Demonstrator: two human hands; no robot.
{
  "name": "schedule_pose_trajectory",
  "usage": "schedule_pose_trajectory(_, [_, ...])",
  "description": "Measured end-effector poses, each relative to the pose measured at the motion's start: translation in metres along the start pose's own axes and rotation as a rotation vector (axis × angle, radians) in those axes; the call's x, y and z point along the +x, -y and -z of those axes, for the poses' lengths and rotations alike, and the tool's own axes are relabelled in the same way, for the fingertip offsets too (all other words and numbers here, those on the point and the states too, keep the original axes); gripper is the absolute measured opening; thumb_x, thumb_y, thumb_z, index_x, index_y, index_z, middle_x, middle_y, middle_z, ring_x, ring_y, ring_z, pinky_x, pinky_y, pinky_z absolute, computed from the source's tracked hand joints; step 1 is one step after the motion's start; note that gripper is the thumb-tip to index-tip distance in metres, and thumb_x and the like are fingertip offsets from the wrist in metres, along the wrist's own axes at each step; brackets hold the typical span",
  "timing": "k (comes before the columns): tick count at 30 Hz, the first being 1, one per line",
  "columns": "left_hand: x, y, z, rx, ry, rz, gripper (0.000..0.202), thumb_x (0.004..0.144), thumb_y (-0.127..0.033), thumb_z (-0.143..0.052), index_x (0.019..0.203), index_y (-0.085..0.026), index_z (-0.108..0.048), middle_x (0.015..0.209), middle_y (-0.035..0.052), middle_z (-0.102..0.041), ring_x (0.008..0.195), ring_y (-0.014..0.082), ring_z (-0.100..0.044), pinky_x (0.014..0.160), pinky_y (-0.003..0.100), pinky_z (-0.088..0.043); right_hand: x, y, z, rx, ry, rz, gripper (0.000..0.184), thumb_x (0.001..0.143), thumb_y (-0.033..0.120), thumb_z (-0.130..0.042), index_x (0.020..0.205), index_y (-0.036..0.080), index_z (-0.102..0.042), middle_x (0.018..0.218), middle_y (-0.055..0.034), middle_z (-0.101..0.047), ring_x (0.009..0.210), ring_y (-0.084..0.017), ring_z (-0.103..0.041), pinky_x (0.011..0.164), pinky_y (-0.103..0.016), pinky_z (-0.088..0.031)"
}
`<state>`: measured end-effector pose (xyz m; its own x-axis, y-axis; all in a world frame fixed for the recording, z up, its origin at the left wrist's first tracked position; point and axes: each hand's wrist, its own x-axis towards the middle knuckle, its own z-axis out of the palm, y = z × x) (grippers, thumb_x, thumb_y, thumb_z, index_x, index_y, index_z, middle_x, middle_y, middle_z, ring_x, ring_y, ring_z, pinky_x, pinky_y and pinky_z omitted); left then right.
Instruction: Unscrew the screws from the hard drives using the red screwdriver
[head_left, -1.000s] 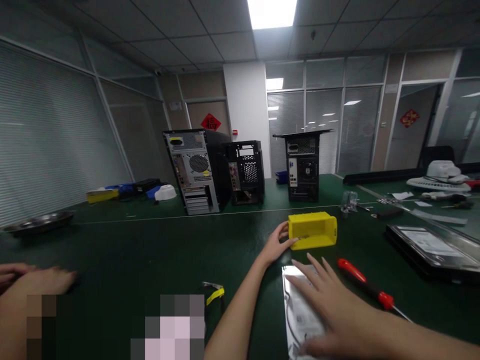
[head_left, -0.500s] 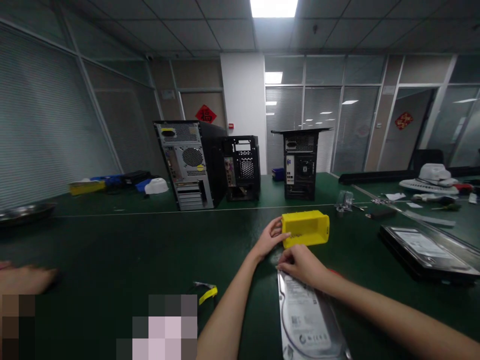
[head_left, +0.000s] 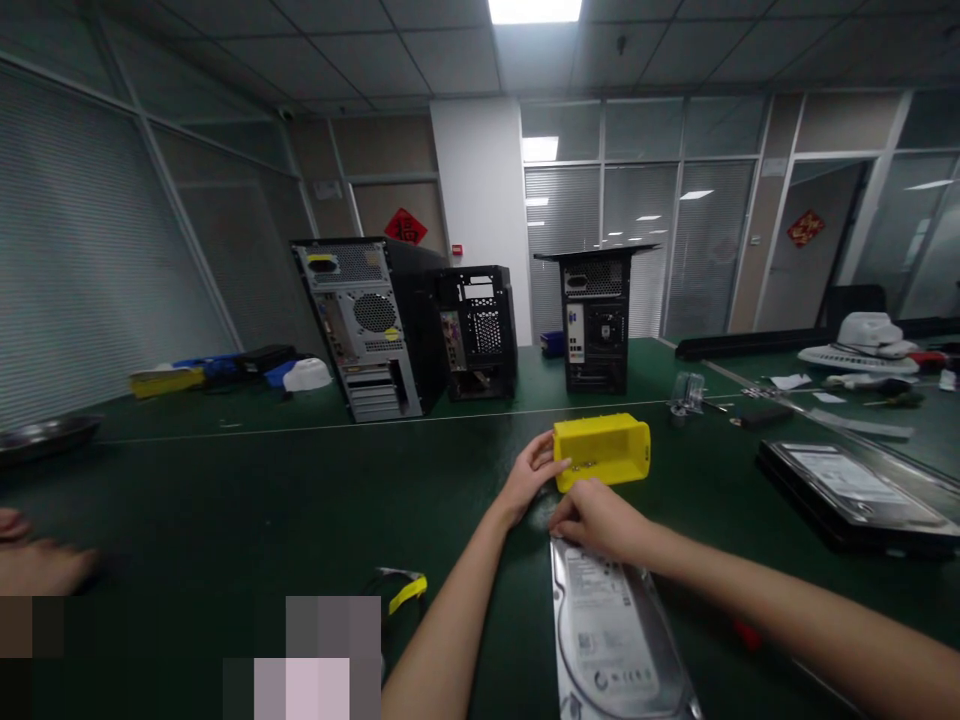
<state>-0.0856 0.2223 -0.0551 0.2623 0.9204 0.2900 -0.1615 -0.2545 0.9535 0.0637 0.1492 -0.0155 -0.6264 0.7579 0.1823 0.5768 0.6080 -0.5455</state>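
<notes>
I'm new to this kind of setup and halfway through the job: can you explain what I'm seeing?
There's no machine here: a person works bare-handed, filmed from a camera on their head, looking forward and down.

The left hand grips the near-left side of a yellow bin, which has small bits inside. The right hand has its fingertips at the far end of a hard drive; whether they pinch anything is hidden.

Both things rest on a green table. A second drive lies to the right, and three computer cases stand behind. The hand at far left is another person's.
</notes>
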Motion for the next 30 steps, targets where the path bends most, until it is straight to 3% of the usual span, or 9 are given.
schedule_pose_trajectory(6, [0.001, 0.001, 0.0, -0.006, 0.001, -0.007, 0.058, 0.064, -0.018, -0.07, 0.118, -0.016, -0.047, 0.127, 0.0113, -0.047, 0.111, 0.0228, -0.05, 0.098, 0.039, -0.037, -0.001, 0.007, 0.005, -0.106, 0.018, 0.061, 0.018, 0.075, 0.017, -0.051, 0.074, 0.016, -0.07, 0.071, -0.0041, -0.068, 0.066, -0.013, -0.058, 0.062, -0.023, -0.039])
schedule_pose_trajectory(11, [0.001, 0.001, 0.0, -0.009, -0.021, -0.008, 0.058, 0.063, -0.018, -0.071, 0.116, -0.017, -0.049, 0.126, 0.011, -0.048, 0.108, 0.0223, -0.052, 0.096, 0.039, -0.039, -0.004, 0.009, 0.011, -0.272, 0.053, 0.232, 0.022, 0.077, 0.014, -0.048, 0.062, 0.014, -0.064, 0.057, -0.0023, -0.06, 0.055, -0.011, -0.052, 0.054, -0.023, -0.033])
schedule_pose_trajectory(14, [0.001, 0.001, -0.001, -0.008, -0.03, -0.004, 0.058, 0.062, -0.018, -0.072, 0.116, -0.017, -0.049, 0.127, 0.0114, -0.047, 0.108, 0.0226, -0.052, 0.095, 0.039, -0.04, -0.005, 0.002, 0.015, -0.269, 0.075, 0.348, 0.021, 0.079, 0.014, -0.047, 0.068, 0.015, -0.065, 0.065, -0.0033, -0.064, 0.062, -0.013, -0.056, 0.058, -0.023, -0.036])
schedule_pose_trajectory(17, [0.0, 0.001, -0.001, 0.005, -0.019, -0.013, 0.06, 0.062, -0.018, -0.071, 0.117, -0.017, -0.048, 0.127, 0.0116, -0.046, 0.108, 0.023, -0.052, 0.095, 0.039, -0.04, -0.005, -0.004, 0.019, -0.129, 0.103, 0.389, 0.023, 0.083, 0.017, -0.044, 0.085, 0.016, -0.067, 0.079, -0.0039, -0.068, 0.073, -0.013, -0.06, 0.066, -0.022, -0.04])
schedule_pose_trajectory(20, [0.0, 0.002, 0.001, 0.018, -0.013, -0.024, 0.06, 0.063, -0.018, -0.071, 0.118, -0.017, -0.047, 0.127, 0.0119, -0.047, 0.108, 0.0235, -0.052, 0.096, 0.04, -0.04, -0.007, -0.007, 0.021, -0.017, 0.09, 0.35, 0.026, 0.086, 0.022, -0.042, 0.095, 0.018, -0.066, 0.089, -0.0033, -0.069, 0.08, -0.013, -0.062, 0.072, -0.021, -0.042])
schedule_pose_trajectory(23, [0.001, 0.004, 0.003, 0.036, -0.025, -0.026, 0.062, 0.062, -0.018, -0.071, 0.119, -0.016, -0.046, 0.127, 0.0125, -0.047, 0.11, 0.024, -0.05, 0.098, 0.041, -0.038, -0.011, -0.015, 0.027, -0.027, -0.023, 0.244, 0.028, 0.086, 0.026, -0.041, 0.096, 0.019, -0.067, 0.093, -0.0036, -0.069, 0.084, -0.015, -0.062, 0.076, -0.023, -0.043])
schedule_pose_trajectory(27, [0.002, 0.003, 0.004, 0.029, -0.02, -0.017, 0.064, 0.062, -0.018, -0.072, 0.119, -0.016, -0.045, 0.125, 0.0127, -0.049, 0.113, 0.0231, -0.048, 0.101, 0.04, -0.035, -0.019, -0.04, 0.041, -0.21, -0.216, 0.004, 0.027, 0.084, 0.027, -0.045, 0.099, 0.019, -0.066, 0.1, -0.0054, -0.067, 0.092, -0.021, -0.06, 0.082, -0.03, -0.042])
schedule_pose_trajectory(30, [0.001, 0.0, 0.002, 0.014, -0.033, 0.012, 0.064, 0.062, -0.018, -0.072, 0.119, -0.016, -0.045, 0.124, 0.0128, -0.05, 0.113, 0.0228, -0.049, 0.101, 0.04, -0.035, -0.022, -0.06, 0.047, -0.373, -0.262, -0.141, 0.028, 0.085, 0.029, -0.044, 0.099, 0.019, -0.065, 0.102, -0.0064, -0.066, 0.092, -0.023, -0.059, 0.08, -0.032, -0.042])
